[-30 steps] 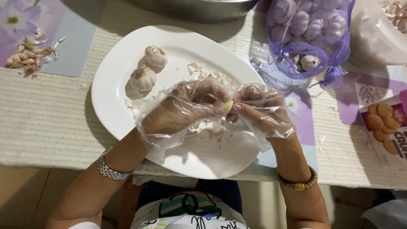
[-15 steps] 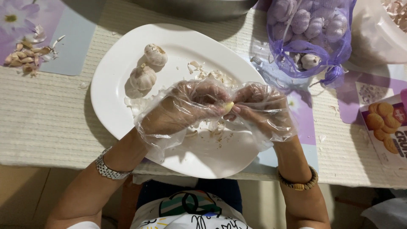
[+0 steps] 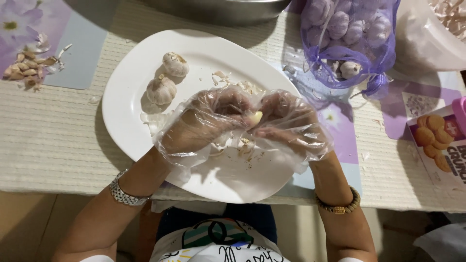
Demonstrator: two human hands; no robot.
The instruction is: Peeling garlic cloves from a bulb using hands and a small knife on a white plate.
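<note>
Gloved left hand (image 3: 204, 121) and right hand (image 3: 286, 121) pinch garlic clove (image 3: 256, 117) together over white plate (image 3: 126, 92); two whole garlic bulbs (image 3: 161, 90) on plate, purple mesh bag (image 3: 347, 41) beyond on surface.

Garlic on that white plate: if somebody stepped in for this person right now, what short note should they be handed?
Left hand: in a clear plastic glove, fingers closed on a garlic clove over the plate.
Right hand: gloved too, pinching the same clove from the other side.
Things: two whole garlic bulbs lie on the white plate, with skin scraps under the hands. A purple mesh bag of garlic sits beyond the plate on the right.
Done: some skins are off, going by the scraps.
Left: the clove in hand, the two bulbs, and the bag.
</note>
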